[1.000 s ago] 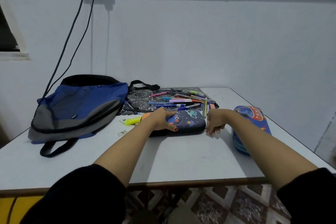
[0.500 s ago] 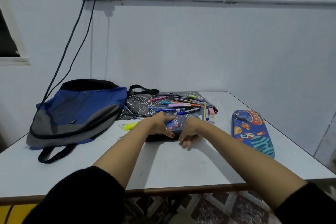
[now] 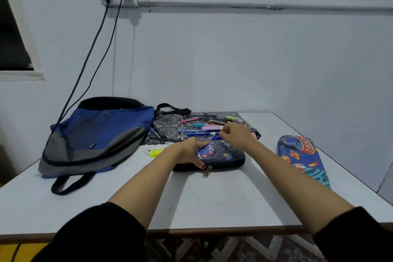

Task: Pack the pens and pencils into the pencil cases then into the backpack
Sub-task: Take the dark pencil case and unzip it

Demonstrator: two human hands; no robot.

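Observation:
A dark space-print pencil case (image 3: 225,153) lies mid-table, its zipper pull (image 3: 207,172) hanging at the front edge. My left hand (image 3: 188,152) rests on the case's left end, fingers laid over the top and thumb along the front. My right hand (image 3: 236,136) hovers over the case's far edge with curled fingers, next to a blue pen (image 3: 200,133); nothing shows between its fingers. Several pens and markers (image 3: 209,124) lie on a black patterned mat (image 3: 168,121). A blue rocket-print case (image 3: 302,159) lies to the right. The blue and grey backpack (image 3: 102,134) lies at the left.
A yellow highlighter (image 3: 156,152) lies on the white table (image 3: 212,202) between backpack and dark case. Two cables (image 3: 89,57) run from a wall socket down behind the backpack. The backpack's strap (image 3: 66,183) loops toward the front edge. A wall stands close behind the table.
My right hand ran from the dark case's right end along its front, then lifted away to the far edge by the pens. The zipper pull now hangs free. My left hand stayed on the case.

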